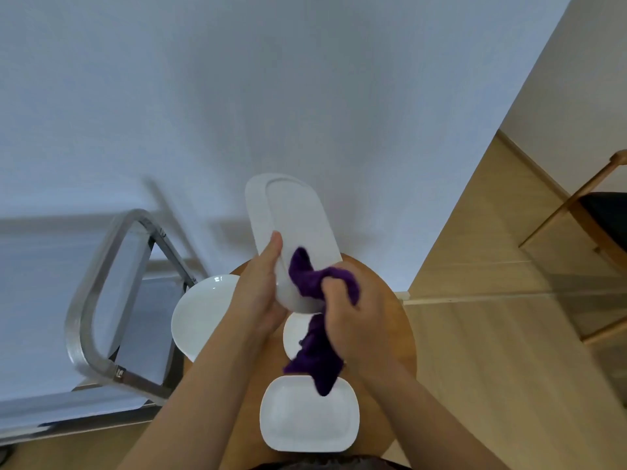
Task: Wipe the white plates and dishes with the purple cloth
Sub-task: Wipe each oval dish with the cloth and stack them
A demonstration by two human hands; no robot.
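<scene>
Purple cloth (314,283) is bunching in the right hand (356,310), fingers curling round it, rubbing the long white platter's (295,225) near end; the left hand (261,290) is gripping that end above the wooden stool (402,320) — a slipping hold could be dropping it onto the square dish (302,418) below.

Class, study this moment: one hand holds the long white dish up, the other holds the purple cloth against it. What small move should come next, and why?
Probably the right hand should slide the purple cloth up the long dish, since the cloth touches only its near end while the left hand steadies it.
</scene>
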